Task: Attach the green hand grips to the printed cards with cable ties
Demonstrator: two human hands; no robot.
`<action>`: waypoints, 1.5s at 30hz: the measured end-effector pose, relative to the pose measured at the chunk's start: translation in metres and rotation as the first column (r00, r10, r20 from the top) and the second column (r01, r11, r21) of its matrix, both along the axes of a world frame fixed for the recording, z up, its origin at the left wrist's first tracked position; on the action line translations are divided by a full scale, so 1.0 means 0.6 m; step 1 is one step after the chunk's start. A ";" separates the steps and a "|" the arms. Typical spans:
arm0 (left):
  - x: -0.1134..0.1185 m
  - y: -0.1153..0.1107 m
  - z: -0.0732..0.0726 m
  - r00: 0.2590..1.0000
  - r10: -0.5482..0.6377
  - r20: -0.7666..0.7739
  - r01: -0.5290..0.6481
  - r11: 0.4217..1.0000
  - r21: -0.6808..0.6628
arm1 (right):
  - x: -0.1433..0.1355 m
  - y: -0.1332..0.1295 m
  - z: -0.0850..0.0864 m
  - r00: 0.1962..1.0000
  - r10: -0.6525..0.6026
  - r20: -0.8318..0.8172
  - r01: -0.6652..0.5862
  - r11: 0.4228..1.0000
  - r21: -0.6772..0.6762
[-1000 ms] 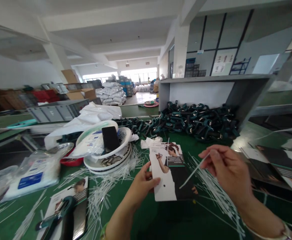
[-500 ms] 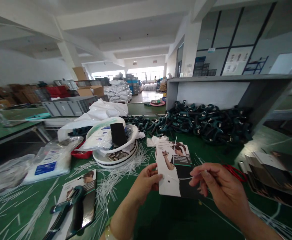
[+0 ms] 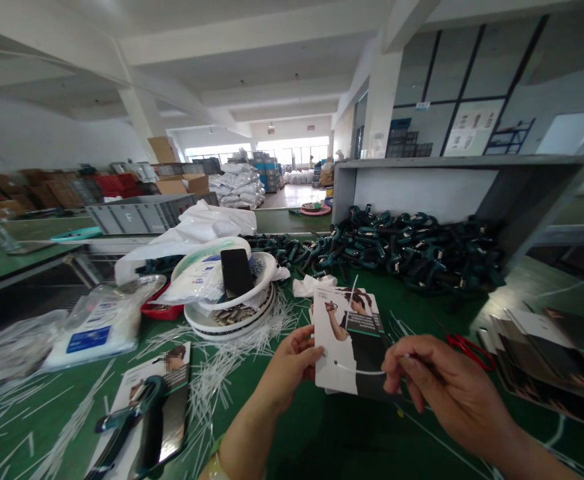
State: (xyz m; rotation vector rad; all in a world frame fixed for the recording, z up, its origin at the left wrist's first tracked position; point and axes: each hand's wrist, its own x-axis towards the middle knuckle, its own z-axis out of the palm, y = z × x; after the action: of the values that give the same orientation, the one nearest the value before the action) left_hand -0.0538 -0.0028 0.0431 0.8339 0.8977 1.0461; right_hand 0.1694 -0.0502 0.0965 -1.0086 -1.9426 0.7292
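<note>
Right of the white basin (image 3: 212,333), the left hand (image 3: 292,363) has its grip closed on upright printed cards (image 3: 328,340). The right hand (image 3: 437,383) pinches a thin plastic tie (image 3: 369,372), its far end at the front card's small hole (image 3: 336,363). That tie isn't looped yet; another (image 3: 353,290) shows at the top. Nearer than the basin, leftward, a hand tool (image 3: 151,433) lies on another card (image 3: 177,393); I can't tell if they're fastened.

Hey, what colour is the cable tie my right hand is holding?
White, seen best in the head view.
</note>
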 end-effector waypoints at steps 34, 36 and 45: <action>0.065 -0.048 0.009 0.943 -0.333 0.006 0.331 0.934 -0.131 | 0.021 0.027 -0.065 0.979 0.008 0.203 -0.063 0.961 0.268; 0.066 -0.049 0.017 0.947 -0.317 0.044 0.320 0.933 -0.167 | 0.031 0.021 -0.055 0.966 0.028 0.258 -0.101 0.956 0.275; 0.075 -0.054 0.006 0.961 -0.268 0.063 0.275 0.949 -0.153 | 0.032 -0.040 -0.034 0.799 -0.306 0.517 -0.134 0.748 0.650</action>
State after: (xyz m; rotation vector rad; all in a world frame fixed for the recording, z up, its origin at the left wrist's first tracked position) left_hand -0.0088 -0.0352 0.0466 0.7726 0.7947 0.7378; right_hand 0.1886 -0.0742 0.0763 -0.9096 -2.3897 -0.4332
